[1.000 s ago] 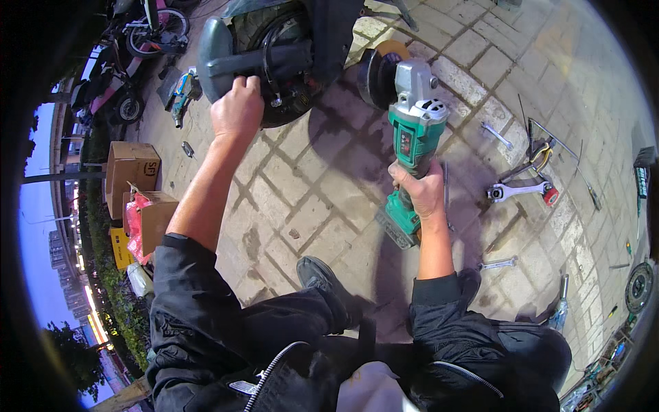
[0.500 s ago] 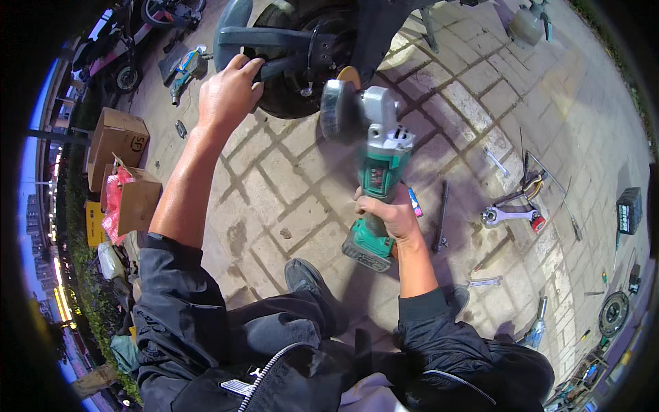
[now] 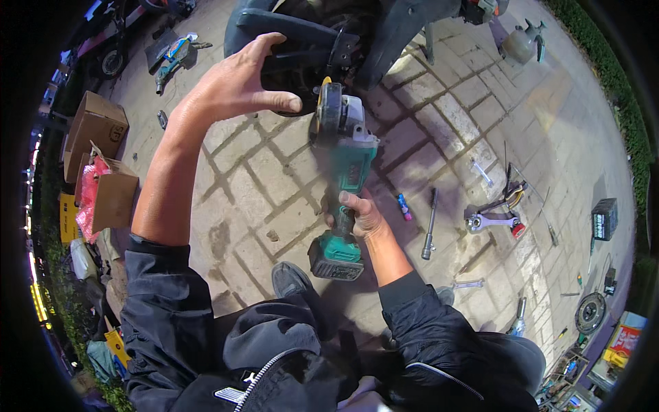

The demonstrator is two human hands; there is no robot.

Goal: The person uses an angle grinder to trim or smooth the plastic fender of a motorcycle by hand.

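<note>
My right hand (image 3: 351, 218) grips the handle of a green cordless angle grinder (image 3: 353, 172) with a silver head, black guard and yellowish disc, held upright in view near the wheel assembly. My left hand (image 3: 252, 79) is open, thumb and fingers spread, beside the dark grey bracket or fender (image 3: 288, 27) over a dark wheel, whose lower part is largely hidden by my hand and the grinder. The disc is close to that assembly; whether it touches I cannot tell.
Cardboard boxes (image 3: 97, 137) lie at left, near parked two-wheelers (image 3: 113, 62) and a blue tool (image 3: 175, 62). Wrenches (image 3: 491, 221), a long bar (image 3: 430, 226), a black case (image 3: 604, 218) and a dark ring part (image 3: 590, 312) lie at right. A spray bottle (image 3: 522, 44) stands at top right.
My left hand has opened from its hold on the grey part. The grinder in my right hand has moved left, its head now turned toward the wheel assembly.
</note>
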